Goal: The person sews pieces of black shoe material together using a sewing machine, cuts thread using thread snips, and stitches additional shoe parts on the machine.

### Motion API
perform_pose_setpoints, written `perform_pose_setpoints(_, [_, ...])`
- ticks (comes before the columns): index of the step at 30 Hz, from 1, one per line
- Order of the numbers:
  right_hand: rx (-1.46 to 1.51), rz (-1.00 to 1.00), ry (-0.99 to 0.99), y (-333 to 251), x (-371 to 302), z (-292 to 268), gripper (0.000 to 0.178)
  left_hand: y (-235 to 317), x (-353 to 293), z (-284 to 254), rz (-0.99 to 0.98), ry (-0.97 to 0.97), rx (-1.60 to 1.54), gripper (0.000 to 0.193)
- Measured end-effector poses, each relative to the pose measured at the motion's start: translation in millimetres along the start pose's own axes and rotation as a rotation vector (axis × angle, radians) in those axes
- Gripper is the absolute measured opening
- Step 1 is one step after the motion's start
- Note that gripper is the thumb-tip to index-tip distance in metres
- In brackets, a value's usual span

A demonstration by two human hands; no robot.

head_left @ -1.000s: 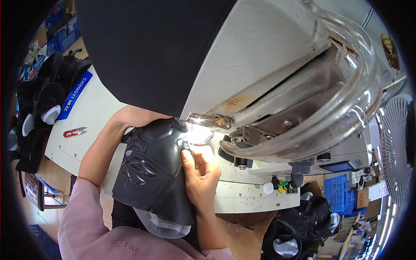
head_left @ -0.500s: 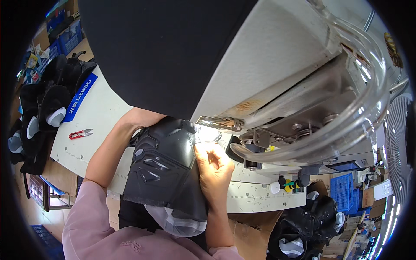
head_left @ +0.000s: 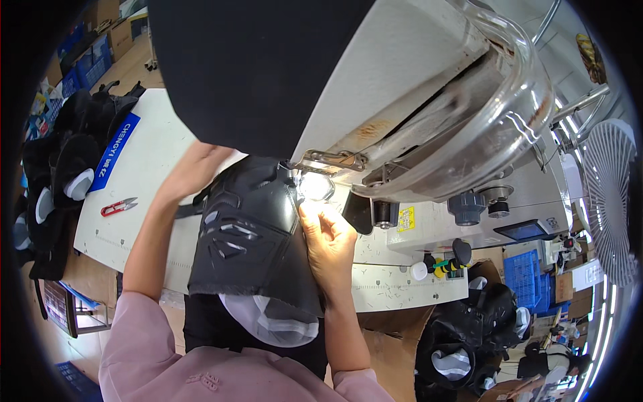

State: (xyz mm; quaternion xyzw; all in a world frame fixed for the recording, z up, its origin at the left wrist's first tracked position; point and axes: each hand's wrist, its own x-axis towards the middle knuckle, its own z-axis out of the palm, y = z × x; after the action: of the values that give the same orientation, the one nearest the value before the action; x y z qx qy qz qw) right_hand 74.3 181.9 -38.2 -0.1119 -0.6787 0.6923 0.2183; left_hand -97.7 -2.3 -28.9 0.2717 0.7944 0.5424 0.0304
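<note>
A black moulded piece (head_left: 248,221), perhaps a boot upper, hangs from under the sewing machine's head (head_left: 388,87) to my lap, with white lining (head_left: 268,320) at its lower end. At its right edge, just below the lit needle area (head_left: 315,187), my right hand (head_left: 329,234) pinches the material between thumb and fingers. My left hand (head_left: 201,169) is beside the piece's upper left, blurred by motion, its fingertips indistinct. The needle itself cannot be made out. A black panel (head_left: 254,67) covers part of the machine.
Red-handled thread snips (head_left: 119,207) lie on the white table (head_left: 154,147) to the left. Black pieces with white lining are heaped at left (head_left: 77,154) and in a carton at lower right (head_left: 462,335). A clear curved guard (head_left: 516,120) juts from the machine. A fan (head_left: 608,201) stands far right.
My left hand has moved up and left, off the piece's upper edge. My right hand keeps its pinch. The view has shifted, showing more of the machine's right side.
</note>
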Motion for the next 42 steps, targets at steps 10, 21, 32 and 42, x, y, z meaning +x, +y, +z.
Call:
perform_pose_setpoints(10, [0.059, 0.102, -0.291, -34.4, -17.3, 1.7, 0.015, -103.5, -160.9, -113.9, -0.239, 0.374, 0.703, 0.021])
perform_pose_setpoints(21, [-0.192, 0.208, -0.573, -74.2, -57.3, -28.8, 0.014, 24.9, -134.6, -30.1, 0.478, 0.24, 0.235, 0.025])
perform_pose_setpoints(32, [-0.513, -0.12, -0.605, -99.2, -79.5, -34.2, 0.023, 77.8, -127.2, -1.3, 0.828, 0.088, 0.292, 0.028])
perform_pose_setpoints(42, [-1.166, -0.573, -0.627, -70.8, -98.1, -42.2, 0.023, 91.5, -142.4, -1.8, 0.59, -0.241, 0.461, 0.028])
